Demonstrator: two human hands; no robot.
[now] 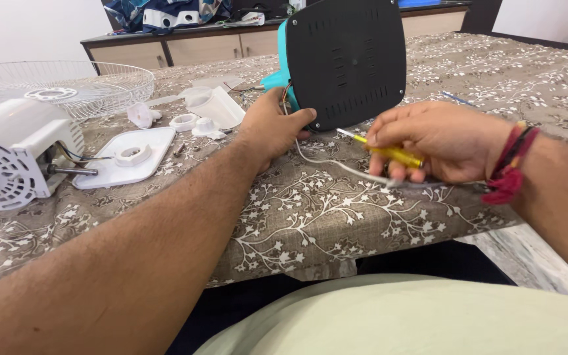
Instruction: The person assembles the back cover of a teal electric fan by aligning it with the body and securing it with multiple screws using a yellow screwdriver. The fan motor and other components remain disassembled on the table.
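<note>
Right hand gripped a yellow screwdriver and a white cord; left hand was closed on the upright black base at the bench centre. Judged risk: the base could tip if that grip slackened.

the screwdriver between the right hand's fingers has a clear yellow handle and a silvery tip. just past the left hand's fingers stands a black vented panel with a teal body behind it. a white cord runs under both sets of fingers. the counter's cloth below them is brown-grey with a white leafy branch pattern. red and dark threads circle the right wrist. well off from the left fingers lie a white motor housing, white plastic pieces and a white wire grille.
</note>
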